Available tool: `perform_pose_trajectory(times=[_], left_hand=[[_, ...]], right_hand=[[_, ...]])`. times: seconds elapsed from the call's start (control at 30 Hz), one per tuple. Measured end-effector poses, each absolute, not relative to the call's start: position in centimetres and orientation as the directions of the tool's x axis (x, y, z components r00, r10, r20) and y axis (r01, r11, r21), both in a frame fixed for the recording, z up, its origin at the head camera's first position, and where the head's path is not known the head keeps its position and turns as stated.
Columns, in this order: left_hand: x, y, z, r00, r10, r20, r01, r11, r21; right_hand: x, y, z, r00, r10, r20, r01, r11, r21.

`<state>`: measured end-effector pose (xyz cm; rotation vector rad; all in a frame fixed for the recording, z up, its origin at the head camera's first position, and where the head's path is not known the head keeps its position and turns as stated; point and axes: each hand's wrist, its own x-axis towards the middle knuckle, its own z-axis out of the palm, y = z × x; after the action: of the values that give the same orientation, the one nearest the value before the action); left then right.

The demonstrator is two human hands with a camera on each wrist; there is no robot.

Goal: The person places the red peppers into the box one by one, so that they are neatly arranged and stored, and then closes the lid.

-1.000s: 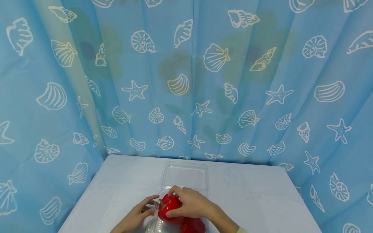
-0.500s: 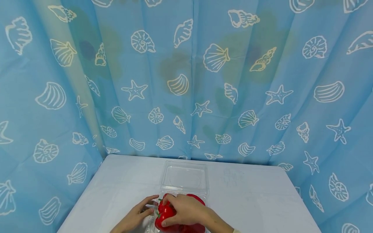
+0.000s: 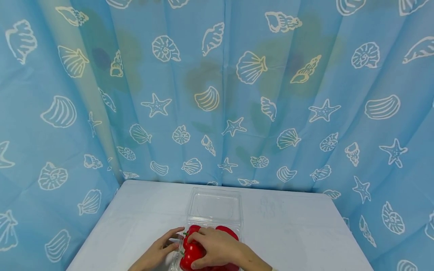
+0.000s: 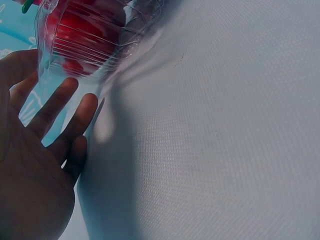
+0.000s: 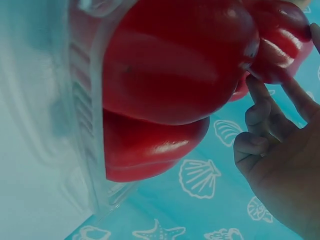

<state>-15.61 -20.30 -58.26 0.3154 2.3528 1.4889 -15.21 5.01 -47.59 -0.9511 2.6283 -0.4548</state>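
Observation:
Several red bell peppers sit in a clear plastic clamshell box (image 4: 42, 42). My right hand (image 3: 220, 246) reaches over them and holds the front-left bell pepper (image 3: 190, 255), its green stem pointing left, between thumb and fingers. Another bell pepper (image 3: 194, 228) lies just behind it, and a further bell pepper (image 3: 228, 230) shows past my knuckles at the back right. In the right wrist view, large peppers (image 5: 175, 65) fill the near side of the box. My left hand (image 3: 158, 249) stands at the box's left side, fingers spread and extended, fingertips at the plastic wall.
The box's hinged lid (image 3: 215, 205) lies folded back flat behind the base. Both are on a white-covered table (image 3: 291, 233). A blue curtain (image 3: 217, 143) with white shell prints encloses the back and sides.
My right hand has brought the held bell pepper down and toward me at the box's front left, uncovering the back-right pepper. My left hand keeps its place.

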Motion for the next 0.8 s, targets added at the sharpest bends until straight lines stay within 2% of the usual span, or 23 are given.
perform_pose_trajectory(times=[0.13, 0.4, 0.8], left_hand=[[-15.7, -20.4, -58.3, -0.915, 0.371, -0.160, 0.009, 0.415, 0.910], [-15.8, -20.1, -58.5, -0.909, 0.390, -0.151, 0.017, 0.396, 0.918], [-15.9, -20.4, -58.9, -0.915, 0.376, -0.148, 0.012, 0.393, 0.919]], right_hand=[[-15.2, 5.1, -47.8, -0.733, -0.655, -0.182, -0.558, 0.733, -0.389], [-15.2, 4.9, -48.9, -0.722, -0.667, -0.182, -0.604, 0.736, -0.306], [-15.3, 5.6, -48.4, -0.734, -0.653, -0.189, -0.576, 0.745, -0.337]])
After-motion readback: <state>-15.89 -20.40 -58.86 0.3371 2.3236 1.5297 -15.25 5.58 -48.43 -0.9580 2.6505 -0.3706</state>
